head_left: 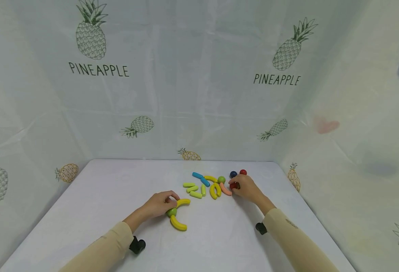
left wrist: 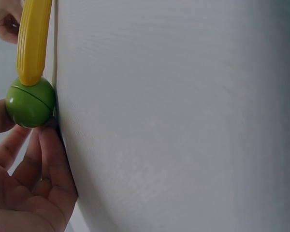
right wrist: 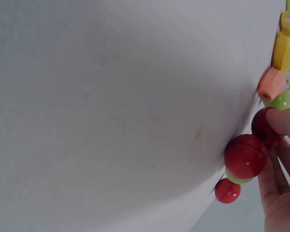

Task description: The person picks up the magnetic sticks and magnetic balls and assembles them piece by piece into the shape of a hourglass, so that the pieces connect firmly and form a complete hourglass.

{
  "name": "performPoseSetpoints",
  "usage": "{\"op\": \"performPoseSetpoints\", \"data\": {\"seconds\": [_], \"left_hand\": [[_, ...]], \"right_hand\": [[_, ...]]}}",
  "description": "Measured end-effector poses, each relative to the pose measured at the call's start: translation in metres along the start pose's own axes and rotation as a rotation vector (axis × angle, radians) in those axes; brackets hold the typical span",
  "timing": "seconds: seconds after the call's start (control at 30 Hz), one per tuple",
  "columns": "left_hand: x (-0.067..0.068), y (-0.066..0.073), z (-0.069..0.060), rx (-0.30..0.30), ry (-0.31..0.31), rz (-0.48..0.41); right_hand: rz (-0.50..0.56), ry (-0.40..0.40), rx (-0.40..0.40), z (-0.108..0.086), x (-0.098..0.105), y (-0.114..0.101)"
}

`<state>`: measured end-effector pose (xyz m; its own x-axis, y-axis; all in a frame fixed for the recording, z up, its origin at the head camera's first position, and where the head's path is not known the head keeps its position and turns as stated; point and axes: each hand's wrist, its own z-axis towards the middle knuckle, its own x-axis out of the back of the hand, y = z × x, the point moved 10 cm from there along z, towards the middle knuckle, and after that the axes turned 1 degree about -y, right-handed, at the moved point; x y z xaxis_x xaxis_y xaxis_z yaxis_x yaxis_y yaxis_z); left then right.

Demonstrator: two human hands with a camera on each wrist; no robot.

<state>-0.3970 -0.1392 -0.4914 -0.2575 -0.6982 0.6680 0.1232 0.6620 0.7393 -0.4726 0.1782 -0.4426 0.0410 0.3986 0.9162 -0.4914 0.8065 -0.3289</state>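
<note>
My left hand pinches a green ball between thumb and fingers, low over the white table. Touching that ball is a yellow banana-shaped piece; a second yellow banana-shaped piece lies on its near side. Farther right, my right hand has its thumb and fingers around a dark red ball. Right beside it in the right wrist view sits a brighter red ball, with a bit of green behind. Another red ball and a navy ball lie beyond the right hand.
Left of my right hand lie a salmon curved piece, several yellow banana-shaped pieces, a green ball, blue sticks and several pale green sticks. A pineapple-printed curtain surrounds the white table.
</note>
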Motion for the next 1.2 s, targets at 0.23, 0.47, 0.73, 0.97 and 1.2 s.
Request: {"op": "performPoseSetpoints", "data": {"seconds": [0.23, 0.47, 0.73, 0.97, 1.2], "left_hand": [[0.001, 0.001, -0.001, -0.002, 0.002, 0.015], [0.001, 0.002, -0.002, 0.0, -0.001, 0.014], [0.001, 0.004, -0.003, 0.005, 0.003, 0.014], [0.0, 0.004, -0.003, 0.009, -0.002, 0.004], [0.001, 0.003, -0.003, 0.014, -0.001, 0.003]], "right_hand": [[0.076, 0.055, 0.029, -0.001, 0.006, -0.018], [0.23, 0.044, 0.037, -0.006, -0.002, -0.044], [0.292, 0.033, 0.038, -0.012, -0.023, -0.073], [0.331, -0.001, 0.038, -0.014, -0.037, -0.089], [0.387, -0.035, 0.046, -0.01, -0.049, -0.103]]}}
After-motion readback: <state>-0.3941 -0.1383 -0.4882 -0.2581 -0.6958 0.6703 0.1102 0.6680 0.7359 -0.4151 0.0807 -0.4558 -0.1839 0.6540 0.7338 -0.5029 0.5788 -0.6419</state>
